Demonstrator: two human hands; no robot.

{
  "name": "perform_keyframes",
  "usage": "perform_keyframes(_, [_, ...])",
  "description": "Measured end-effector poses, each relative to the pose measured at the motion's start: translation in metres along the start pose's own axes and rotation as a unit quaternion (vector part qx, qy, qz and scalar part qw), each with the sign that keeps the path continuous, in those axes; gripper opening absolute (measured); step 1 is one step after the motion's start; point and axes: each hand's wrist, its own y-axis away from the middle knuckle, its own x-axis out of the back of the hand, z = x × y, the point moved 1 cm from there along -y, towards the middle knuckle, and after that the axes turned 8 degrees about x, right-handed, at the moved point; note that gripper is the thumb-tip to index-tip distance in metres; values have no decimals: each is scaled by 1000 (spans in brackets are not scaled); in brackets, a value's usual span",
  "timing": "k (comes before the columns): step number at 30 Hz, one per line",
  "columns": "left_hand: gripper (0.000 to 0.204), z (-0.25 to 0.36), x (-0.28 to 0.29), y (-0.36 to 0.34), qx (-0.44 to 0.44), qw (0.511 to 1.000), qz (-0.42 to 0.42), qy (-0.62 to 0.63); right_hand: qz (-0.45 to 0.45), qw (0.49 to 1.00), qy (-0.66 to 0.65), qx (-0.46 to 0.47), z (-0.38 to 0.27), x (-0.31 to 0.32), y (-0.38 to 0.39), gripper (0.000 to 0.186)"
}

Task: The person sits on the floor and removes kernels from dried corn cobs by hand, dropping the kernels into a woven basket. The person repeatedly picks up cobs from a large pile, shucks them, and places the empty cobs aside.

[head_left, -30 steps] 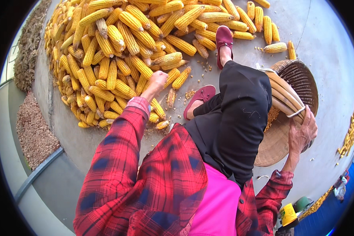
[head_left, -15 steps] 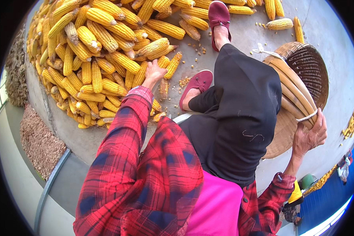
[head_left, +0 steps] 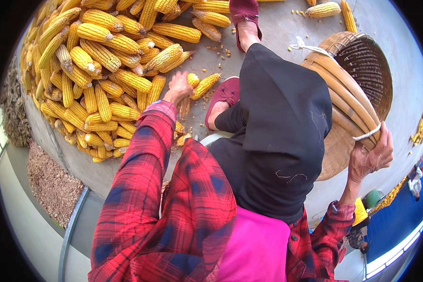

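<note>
Though curved, strip bundle (head_left: 350,94) lengthwise diagonal, lower end in right fingers (head_left: 385,144)

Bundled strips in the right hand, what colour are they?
Light tan-brown; the bundled strips show best in the head view.

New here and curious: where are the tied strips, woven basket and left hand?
Tied strips (head_left: 350,94): head view, middle of the bundle.
Woven basket (head_left: 368,70): head view, dark inner wall.
Left hand (head_left: 177,88): head view, back of the hand.
</note>
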Motion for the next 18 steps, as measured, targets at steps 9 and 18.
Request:
perform_keyframes(9, [61, -14, 15, 57, -152, 935, 187, 262, 9, 1000, 16, -5, 4, -1, 3, 68])
perform_keyframes(18, [61, 52, 130, 227, -445, 758, 367, 305, 11, 1000, -1, -8, 8, 6, 6, 68])
